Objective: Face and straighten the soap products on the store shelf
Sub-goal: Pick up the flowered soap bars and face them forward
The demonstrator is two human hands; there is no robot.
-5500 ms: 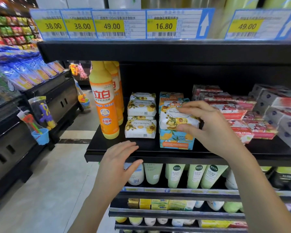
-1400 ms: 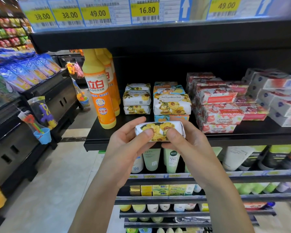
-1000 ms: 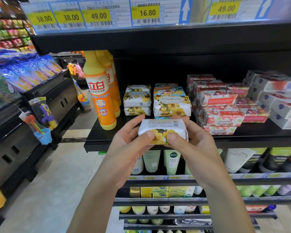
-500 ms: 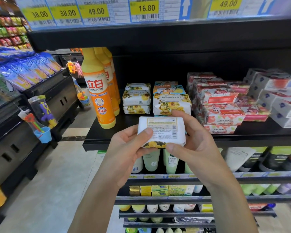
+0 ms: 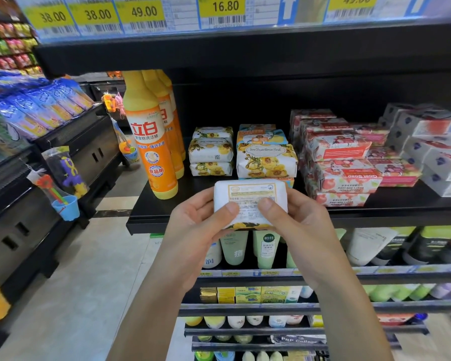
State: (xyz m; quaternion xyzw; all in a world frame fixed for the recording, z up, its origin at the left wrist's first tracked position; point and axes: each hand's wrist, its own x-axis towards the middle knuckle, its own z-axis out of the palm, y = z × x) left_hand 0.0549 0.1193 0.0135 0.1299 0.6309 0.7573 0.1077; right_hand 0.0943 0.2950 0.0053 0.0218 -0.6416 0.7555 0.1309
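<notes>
Both my hands hold one wrapped soap bar (image 5: pixel 250 194) in front of the black shelf (image 5: pixel 151 220), its white printed back label turned toward me and a strip of yellow flowers along its lower edge. My left hand (image 5: pixel 201 222) grips its left end, thumb on the label. My right hand (image 5: pixel 297 222) grips the right end the same way. Behind it on the shelf stand a stack of yellow-flower soaps (image 5: pixel 267 160) and a smaller stack (image 5: pixel 211 152) further back left. Red and white goat soap boxes (image 5: pixel 341 165) lie piled unevenly to the right.
Tall orange dish-soap bottles (image 5: pixel 151 142) stand at the shelf's left end. White boxes (image 5: pixel 432 152) crowd the far right. An upper shelf with price tags (image 5: pixel 219 11) overhangs. Tubes (image 5: pixel 267 248) fill the shelf below. Across the aisle on the left, another rack holds blue packs (image 5: pixel 37 108).
I took the soap bar off the shelf and turned it in both hands from its flowered face to its white back label. My thumbs have shifted onto the label.
</notes>
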